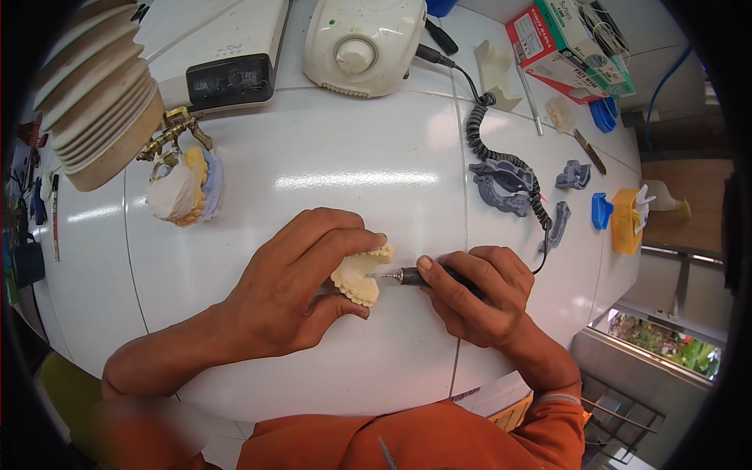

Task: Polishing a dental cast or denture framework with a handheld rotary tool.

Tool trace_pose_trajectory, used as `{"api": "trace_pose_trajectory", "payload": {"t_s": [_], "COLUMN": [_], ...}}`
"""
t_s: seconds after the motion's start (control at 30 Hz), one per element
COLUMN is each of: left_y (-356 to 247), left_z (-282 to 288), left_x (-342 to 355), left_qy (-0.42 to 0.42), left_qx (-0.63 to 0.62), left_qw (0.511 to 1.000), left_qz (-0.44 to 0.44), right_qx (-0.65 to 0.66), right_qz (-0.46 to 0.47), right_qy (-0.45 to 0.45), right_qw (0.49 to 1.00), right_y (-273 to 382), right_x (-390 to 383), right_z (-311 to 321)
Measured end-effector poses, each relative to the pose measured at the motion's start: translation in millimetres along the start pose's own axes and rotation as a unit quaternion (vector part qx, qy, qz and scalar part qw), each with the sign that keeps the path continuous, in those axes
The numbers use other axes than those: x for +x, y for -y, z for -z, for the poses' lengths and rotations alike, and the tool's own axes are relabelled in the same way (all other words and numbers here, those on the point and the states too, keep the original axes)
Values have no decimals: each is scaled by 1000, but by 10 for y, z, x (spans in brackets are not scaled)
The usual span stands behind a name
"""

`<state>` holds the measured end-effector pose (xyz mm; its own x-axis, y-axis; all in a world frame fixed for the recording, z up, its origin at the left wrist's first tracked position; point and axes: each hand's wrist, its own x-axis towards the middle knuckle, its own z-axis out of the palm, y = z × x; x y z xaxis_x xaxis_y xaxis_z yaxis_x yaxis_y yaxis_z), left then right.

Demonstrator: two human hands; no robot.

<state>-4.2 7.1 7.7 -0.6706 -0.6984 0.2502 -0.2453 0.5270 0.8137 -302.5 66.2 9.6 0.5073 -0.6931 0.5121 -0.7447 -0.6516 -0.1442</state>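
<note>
My left hand (301, 274) grips a pale yellow dental cast (356, 274) between thumb and fingers, a little above the white tiled bench. Its row of teeth curves along the outer edge. In my right hand (486, 294) is a dark rotary handpiece (413, 276), held like a pen. The thin metal bur points left and reaches the inner side of the cast; whether it touches cannot be made out. A black coiled cord (482, 129) runs from the handpiece up to a cream control box (364, 47) with a round dial.
A ribbed suction hose (98, 94) hangs at upper left, over a brass articulator (174, 133) with mounted dental casts (192, 188). Grey impression pieces (503, 188) lie right of centre. Farther right are a knife (590, 151), blue trays (601, 211), a yellow basket (626, 221) and stacked boxes (564, 51).
</note>
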Motion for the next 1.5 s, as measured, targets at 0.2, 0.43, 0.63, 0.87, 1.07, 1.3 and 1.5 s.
{"api": "trace_pose_trajectory", "payload": {"t_s": [0.2, 0.43, 0.63, 0.87, 1.07, 1.3, 1.5], "left_y": [4, 1, 0, 1, 2, 0, 1], "left_z": [0, 0, 2, 4, 7, 12, 9], "left_x": [1, -2, -8, -9, -7, -3, -9], "left_qy": [0, -2, -7, -5, -2, -1, -4], "left_qx": [1, -7, -7, -11, -11, -13, -12], "left_qw": [1000, 1000, 1000, 1000, 1000, 1000, 1000], "left_qz": [-2, 6, 11, 19, 18, 14, 16], "right_qx": [7, 25, 28, 20, 24, 20, 24], "right_qz": [6, 0, 0, -4, -4, -6, -4], "right_qy": [9, 3, 7, 7, 6, 8, 3], "right_qw": [1000, 1000, 1000, 1000, 1000, 1000, 1000], "right_y": [-8, -4, -4, -1, -9, -6, -5], "right_x": [3, -28, -33, -33, -28, -26, -22], "right_z": [20, 30, 43, 35, 42, 33, 34]}}
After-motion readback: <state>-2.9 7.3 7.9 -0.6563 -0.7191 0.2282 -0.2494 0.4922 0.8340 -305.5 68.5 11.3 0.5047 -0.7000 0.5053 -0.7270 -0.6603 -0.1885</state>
